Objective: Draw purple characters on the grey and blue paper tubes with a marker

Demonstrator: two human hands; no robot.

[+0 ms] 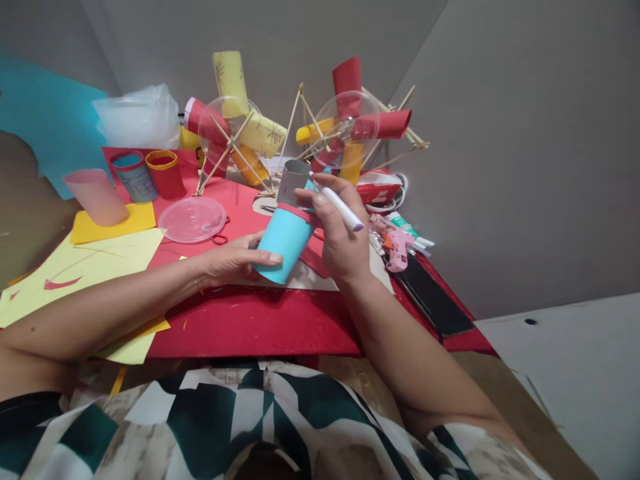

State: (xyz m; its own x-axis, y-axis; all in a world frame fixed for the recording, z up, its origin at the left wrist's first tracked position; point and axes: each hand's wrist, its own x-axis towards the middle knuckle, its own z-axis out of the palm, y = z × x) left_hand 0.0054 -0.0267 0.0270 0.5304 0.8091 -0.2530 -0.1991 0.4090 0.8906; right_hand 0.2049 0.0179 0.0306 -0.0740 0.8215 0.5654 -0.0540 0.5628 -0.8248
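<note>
My left hand (pixel 245 259) is wrapped round the lower part of a light blue paper-covered cup (pixel 286 243), its thumb across the front. The cup has a red band at its upper rim and is tilted, its top leaning right. My right hand (pixel 340 223) grips a white marker pen (pixel 340 205) with a purple end, the tip pointing up and left, away from the cup's plain side. Right-hand fingers are close to the cup's rim; whether they touch it is hard to see. Behind the cup stands a grey cylinder (pixel 295 179).
Two stick-frame wheels with red and yellow paper tubes (pixel 230 133) stand at the back. Decorated cups (pixel 165 175), a pink cup (pixel 97 198) and a clear lid (pixel 193 219) sit left. Right are a pink glue gun (pixel 397 245) and a black phone (pixel 433 300).
</note>
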